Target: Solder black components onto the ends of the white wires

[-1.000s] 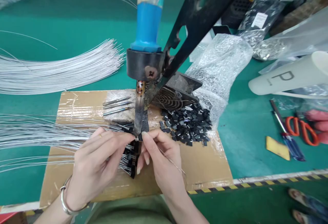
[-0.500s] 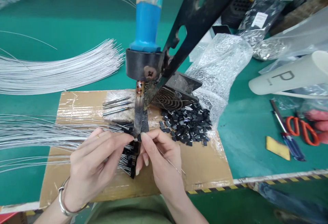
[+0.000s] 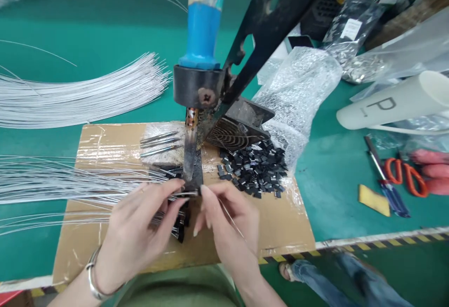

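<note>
A thin pale wire (image 3: 190, 194) runs between the parted thumb and forefinger of my left hand (image 3: 140, 222) and appears to rest against the thumb. Its end meets a small black connector (image 3: 200, 190), which my right hand (image 3: 231, 218) pinches. A thin strand of solder wire (image 3: 231, 220) passes through the right hand's fingers too. Just above the fingertips stands a soldering iron (image 3: 189, 162), tip down, clamped in a black stand (image 3: 245, 63). Behind the left fingers, several black connectors with wires (image 3: 179, 232) lie partly hidden.
Cardboard (image 3: 280, 222) covers the bench's front, with a pile of black connectors (image 3: 256, 166) on it. A bundle of white wires (image 3: 87, 96) lies back left. To the right are a cup (image 3: 393, 101), a screwdriver (image 3: 393, 194) and scissors (image 3: 407, 178). Another person's legs (image 3: 312, 279) show lower right.
My fingertips have come down from the iron's tip and apart. The right hand has shifted right with the connector; the left thumb and forefinger have parted, showing the wire.
</note>
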Motion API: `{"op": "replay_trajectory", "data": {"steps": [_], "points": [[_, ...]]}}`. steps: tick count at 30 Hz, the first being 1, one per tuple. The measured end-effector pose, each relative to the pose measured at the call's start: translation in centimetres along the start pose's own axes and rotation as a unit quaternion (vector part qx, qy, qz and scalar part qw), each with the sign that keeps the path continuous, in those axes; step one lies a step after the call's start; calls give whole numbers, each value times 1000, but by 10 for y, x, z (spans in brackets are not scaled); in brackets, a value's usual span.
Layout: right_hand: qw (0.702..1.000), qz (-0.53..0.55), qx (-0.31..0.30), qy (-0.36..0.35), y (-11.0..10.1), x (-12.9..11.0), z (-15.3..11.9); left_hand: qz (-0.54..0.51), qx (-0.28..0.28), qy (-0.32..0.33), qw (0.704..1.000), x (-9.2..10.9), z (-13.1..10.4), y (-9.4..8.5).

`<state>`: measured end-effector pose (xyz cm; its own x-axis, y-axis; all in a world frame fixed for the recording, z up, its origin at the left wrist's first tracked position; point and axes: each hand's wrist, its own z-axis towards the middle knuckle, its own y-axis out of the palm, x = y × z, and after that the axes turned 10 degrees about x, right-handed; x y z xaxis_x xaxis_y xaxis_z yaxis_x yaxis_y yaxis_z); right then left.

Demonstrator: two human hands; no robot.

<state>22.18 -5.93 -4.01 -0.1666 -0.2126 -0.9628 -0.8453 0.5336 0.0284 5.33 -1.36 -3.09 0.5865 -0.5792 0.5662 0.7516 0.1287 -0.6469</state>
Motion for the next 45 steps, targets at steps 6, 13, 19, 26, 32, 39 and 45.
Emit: {"op": "replay_trajectory", "data": {"steps": [6, 13, 19, 26, 32, 39, 45], "points": [[974, -178, 111, -83, -36, 31, -12, 11, -58, 17, 998, 5, -27, 9], [982, -144, 94, -72, -26, 27, -12, 15, -49, 20, 999, 5, -26, 7], [998, 15, 34, 43, -7, 22, -14, -27, -33, -7, 999, 12, -12, 9], [963, 129, -99, 215, -3, 10, -1, -86, -16, -48, 995, 2, -4, 3], [952, 150, -115, 240, 1, 9, 4, -65, -18, 0, 998, -4, -4, -3], [957, 153, -103, 225, 6, 11, 4, -44, -19, 19, 999, -8, -4, -4], [977, 105, -86, 162, 8, 8, 5, -10, -26, 68, 997, -11, 1, -9]]}}
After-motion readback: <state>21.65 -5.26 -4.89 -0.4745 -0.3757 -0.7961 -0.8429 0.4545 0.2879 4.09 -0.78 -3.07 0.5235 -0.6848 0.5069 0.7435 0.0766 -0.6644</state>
